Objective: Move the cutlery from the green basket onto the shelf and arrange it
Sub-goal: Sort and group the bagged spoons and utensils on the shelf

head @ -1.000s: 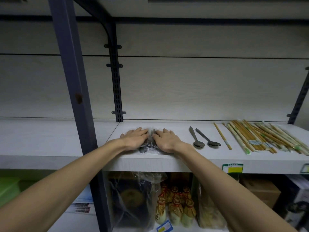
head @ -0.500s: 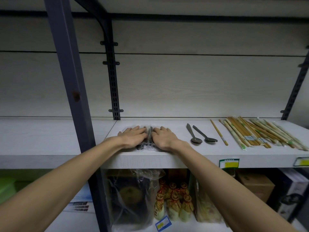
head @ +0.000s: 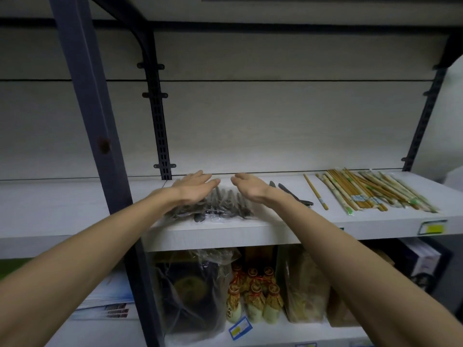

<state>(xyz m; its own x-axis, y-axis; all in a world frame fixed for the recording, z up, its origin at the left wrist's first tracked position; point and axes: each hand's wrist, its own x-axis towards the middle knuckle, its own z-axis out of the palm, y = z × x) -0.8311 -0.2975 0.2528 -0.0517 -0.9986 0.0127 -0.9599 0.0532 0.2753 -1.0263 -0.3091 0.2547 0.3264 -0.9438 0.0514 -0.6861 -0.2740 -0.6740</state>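
Note:
A clear plastic bag of dark metal cutlery lies on the white shelf, near its front edge. My left hand hovers over the bag's left part with straight fingers. My right hand is raised just above the bag's right part, fingers relaxed, holding nothing. Two loose metal spoons lie to the right, partly behind my right wrist. Further right lie a single wooden chopstick and a pile of wrapped chopsticks. The green basket shows only as a green edge at far left.
A dark blue upright post crosses the view left of my hands. A slotted black bracket runs up the back wall. Below the shelf stand a dark item in plastic, small bottles and a brown package.
Both hands were pressing flat on the cutlery bag; now they have lifted off and moved apart, uncovering the bag. The camera has moved closer.

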